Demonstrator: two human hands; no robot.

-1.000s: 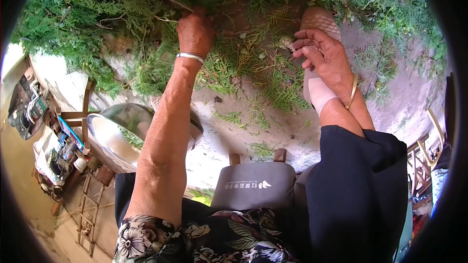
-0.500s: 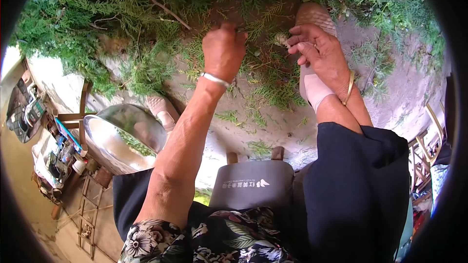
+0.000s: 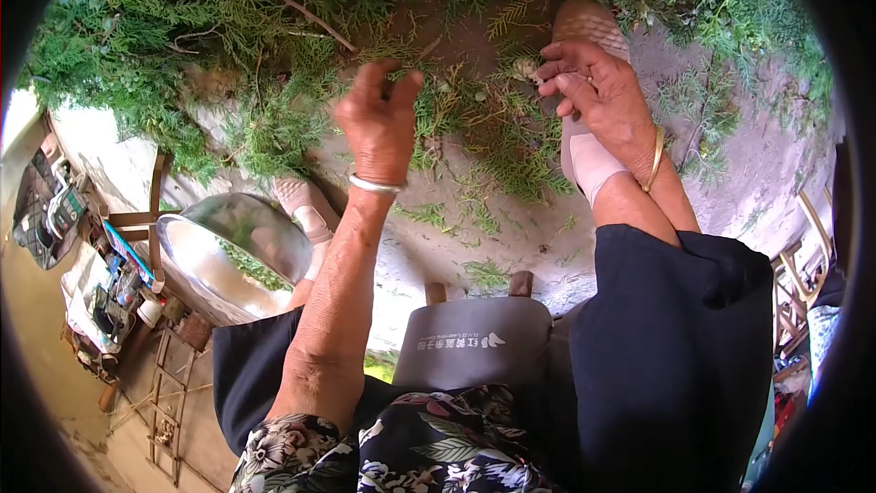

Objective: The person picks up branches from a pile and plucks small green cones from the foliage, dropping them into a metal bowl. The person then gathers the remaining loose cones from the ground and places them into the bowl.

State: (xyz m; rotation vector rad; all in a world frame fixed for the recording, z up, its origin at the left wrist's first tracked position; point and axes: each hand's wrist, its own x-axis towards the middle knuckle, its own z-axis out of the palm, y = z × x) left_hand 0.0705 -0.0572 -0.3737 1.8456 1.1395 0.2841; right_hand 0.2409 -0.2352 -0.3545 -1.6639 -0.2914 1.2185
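Note:
My left hand, with a silver bangle at the wrist, is raised over the ground by the green conifer sprigs. Its thumb and fingers are apart, and nothing shows between them. My right hand, wearing a gold bangle, hangs in front of the right shoe. Its fingers are curled in with the thumb against them; a tiny pale speck shows there, too small to name. Just beyond these fingertips is a small pale clump. Loose green bits are scattered on the ground between my hands.
A shiny metal basin with green bits inside stands tilted at the left, near my left shoe. A bare brown stick lies among the branches. Wooden frames and mixed items stand farther left; chairs are at the right.
My left hand has moved left and slightly back toward me, its fingers going from closed to apart. My right hand stays in nearly the same place.

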